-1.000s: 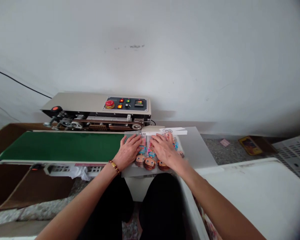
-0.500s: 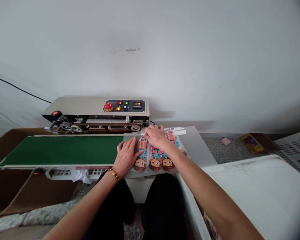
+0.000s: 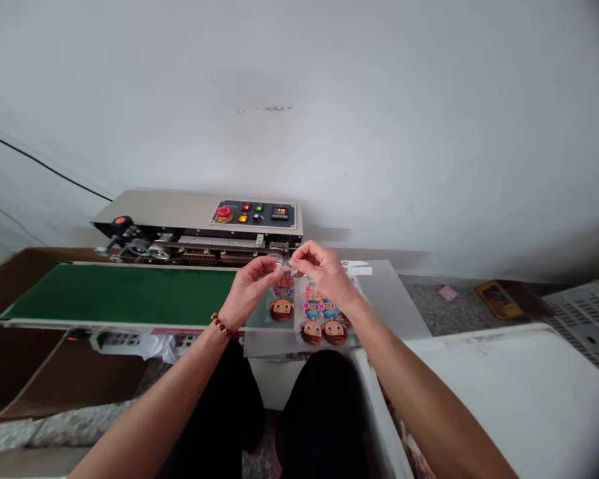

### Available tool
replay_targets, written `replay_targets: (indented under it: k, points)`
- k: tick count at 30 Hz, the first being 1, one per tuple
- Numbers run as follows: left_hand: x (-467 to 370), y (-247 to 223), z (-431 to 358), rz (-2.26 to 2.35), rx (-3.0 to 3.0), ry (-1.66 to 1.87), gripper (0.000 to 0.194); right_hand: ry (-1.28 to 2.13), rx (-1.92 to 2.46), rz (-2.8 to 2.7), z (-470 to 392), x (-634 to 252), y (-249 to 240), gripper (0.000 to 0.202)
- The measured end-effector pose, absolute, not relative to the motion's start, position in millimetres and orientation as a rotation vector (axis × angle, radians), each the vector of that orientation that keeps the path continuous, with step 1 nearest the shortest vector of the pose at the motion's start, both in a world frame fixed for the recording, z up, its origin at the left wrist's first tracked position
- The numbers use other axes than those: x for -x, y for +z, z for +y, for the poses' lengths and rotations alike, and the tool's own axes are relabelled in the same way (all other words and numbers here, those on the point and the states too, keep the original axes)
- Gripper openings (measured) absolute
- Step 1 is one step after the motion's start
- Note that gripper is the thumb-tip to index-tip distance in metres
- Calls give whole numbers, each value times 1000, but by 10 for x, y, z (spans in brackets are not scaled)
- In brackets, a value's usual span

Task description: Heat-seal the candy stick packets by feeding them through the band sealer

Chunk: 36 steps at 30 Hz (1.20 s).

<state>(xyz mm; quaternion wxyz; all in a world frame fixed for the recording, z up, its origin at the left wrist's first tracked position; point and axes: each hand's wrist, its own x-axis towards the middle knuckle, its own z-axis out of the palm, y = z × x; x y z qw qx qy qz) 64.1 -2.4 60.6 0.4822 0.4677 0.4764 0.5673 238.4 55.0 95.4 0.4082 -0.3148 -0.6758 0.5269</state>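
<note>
My left hand [image 3: 247,293] pinches the top edge of a clear plastic bag [image 3: 282,309] printed with a cartoon face and colourful lettering. At the other top corner of that bag, my right hand [image 3: 324,274] has thumb and fingertips pressed together. The bag hangs below my fingers, over the right end of the green conveyor belt [image 3: 120,294]. Just behind my fingertips is the inlet end of a band sealing machine [image 3: 180,216]. More printed bags [image 3: 323,331] with the same faces lie below my right hand, partly covered by it.
A grey-white board [image 3: 399,303] lies to the right, with white paper strips [image 3: 359,269] on it. Further right stands a white surface [image 3: 499,392]. A cardboard box [image 3: 40,362] sits beneath the belt. A white slatted crate [image 3: 589,326] is at the far right.
My left hand has lifted from lying over the bag to pinching its top edge. The bag has risen towards the machine's inlet, and my right hand now pinches its other corner.
</note>
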Motion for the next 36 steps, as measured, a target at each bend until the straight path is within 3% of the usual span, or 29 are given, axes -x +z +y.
replay_targets:
  k: [9, 15, 19, 23, 27, 36]
  points:
    - [-672, 771, 62, 1268, -1174, 1377, 29, 1211, 898, -1789, 571, -2404, 931, 12]
    - [-670, 588, 190, 1498, -1305, 1368, 26, 1221, 1008, -1818, 786, -2344, 762, 17]
    - [-687, 289, 155, 1709, -1653, 1334, 25, 803, 1380, -2120, 934, -2386, 614, 22]
    - [-759, 36, 64, 1611, -2306, 967, 34, 388, 1514, -2453, 979, -2401, 514, 26]
    - [-854, -72, 48, 1581, -2534, 659, 46, 227, 1499, -2522, 918, -2451, 501, 27]
    - [-644, -113, 9, 1797, -2462, 628, 49, -47, 1089, -2800, 390, -2941, 453, 21]
